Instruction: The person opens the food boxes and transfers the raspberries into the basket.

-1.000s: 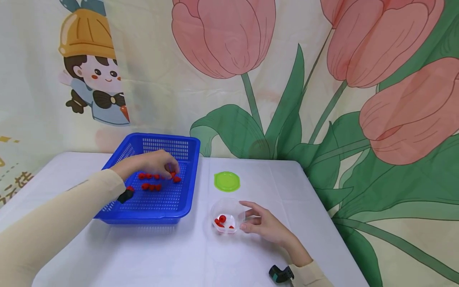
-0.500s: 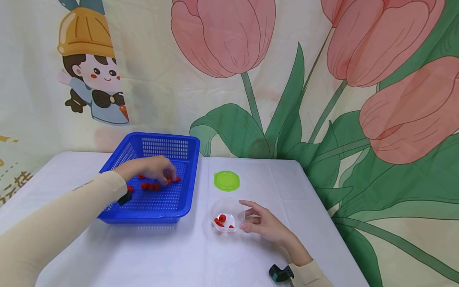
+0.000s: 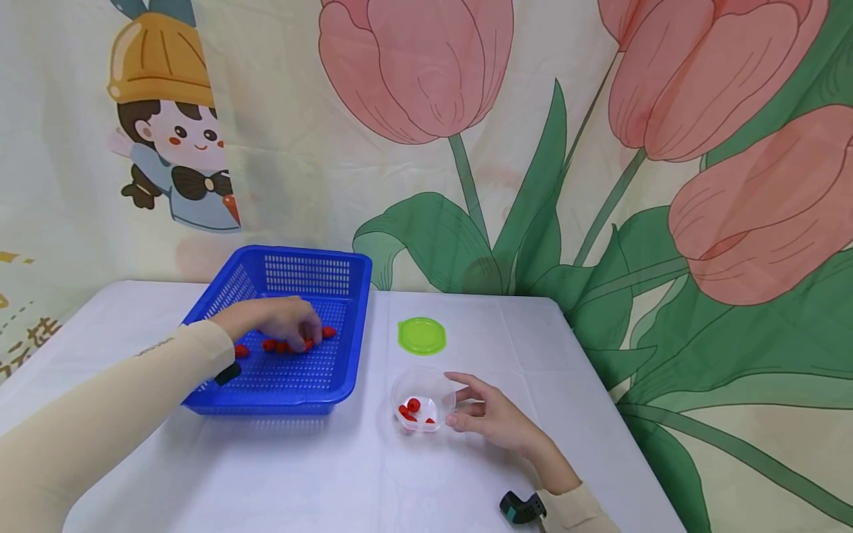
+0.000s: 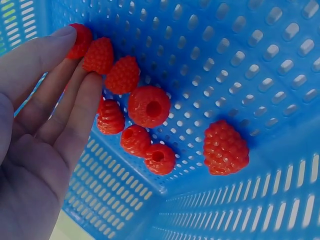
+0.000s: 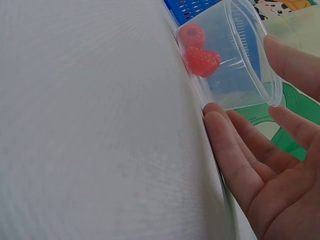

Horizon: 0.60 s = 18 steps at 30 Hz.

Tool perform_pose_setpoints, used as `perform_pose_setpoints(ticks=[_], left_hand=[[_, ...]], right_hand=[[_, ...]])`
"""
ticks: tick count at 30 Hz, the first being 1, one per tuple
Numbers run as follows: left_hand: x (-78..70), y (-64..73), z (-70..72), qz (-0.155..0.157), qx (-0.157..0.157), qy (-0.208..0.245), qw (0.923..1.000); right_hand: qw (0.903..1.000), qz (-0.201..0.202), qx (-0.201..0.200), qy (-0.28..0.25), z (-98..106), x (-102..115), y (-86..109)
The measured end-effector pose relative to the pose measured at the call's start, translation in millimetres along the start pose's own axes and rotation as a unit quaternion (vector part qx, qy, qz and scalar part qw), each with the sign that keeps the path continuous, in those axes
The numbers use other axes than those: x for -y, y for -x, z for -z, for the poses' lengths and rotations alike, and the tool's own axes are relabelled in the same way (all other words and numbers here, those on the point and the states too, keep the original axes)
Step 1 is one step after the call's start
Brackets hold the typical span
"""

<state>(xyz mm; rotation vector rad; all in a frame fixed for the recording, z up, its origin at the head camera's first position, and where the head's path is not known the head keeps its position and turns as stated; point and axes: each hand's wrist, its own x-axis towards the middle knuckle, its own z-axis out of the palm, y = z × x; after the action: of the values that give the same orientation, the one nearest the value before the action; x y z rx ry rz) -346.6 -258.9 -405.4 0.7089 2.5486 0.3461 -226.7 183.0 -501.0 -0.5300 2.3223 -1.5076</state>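
My left hand [image 3: 291, 320] reaches down into the blue basket [image 3: 343, 381]. In the left wrist view its thumb and fingertips pinch a red raspberry [image 4: 81, 41] at the end of a row. Beside it in that row lie more raspberries, one [image 4: 149, 106] with its hollow showing; a second row lies behind. One raspberry [image 4: 226, 148] sits apart. My right hand [image 3: 489, 416] holds a clear plastic cup [image 3: 440, 383] by its side, thumb and fingers around the rim and base. Several raspberries [image 5: 202, 61] are inside the cup, which stands on the table.
A green lid [image 3: 422, 337] lies flat on the white-covered table [image 3: 266, 474] behind the cup. The basket stands left of both. A printed backdrop [image 3: 426, 170] with tulips hangs behind the table. A black wrist device [image 3: 522, 509] is on the right wrist.
My left hand has moved slightly left and toward me inside the basket, bringing a raspberry to the end of the nearer row. The right hand and cup stay in place.
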Motion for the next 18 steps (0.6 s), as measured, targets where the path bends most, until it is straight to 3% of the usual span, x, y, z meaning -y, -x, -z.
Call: perform_pose_setpoints(ticks=[18], left_hand=[[1.4, -0.5, 0.2, 0.005, -0.006, 0.0, 1.0]], right_hand=[[1.0, -0.002, -0.001, -0.003, 0.6, -1.2, -0.4]])
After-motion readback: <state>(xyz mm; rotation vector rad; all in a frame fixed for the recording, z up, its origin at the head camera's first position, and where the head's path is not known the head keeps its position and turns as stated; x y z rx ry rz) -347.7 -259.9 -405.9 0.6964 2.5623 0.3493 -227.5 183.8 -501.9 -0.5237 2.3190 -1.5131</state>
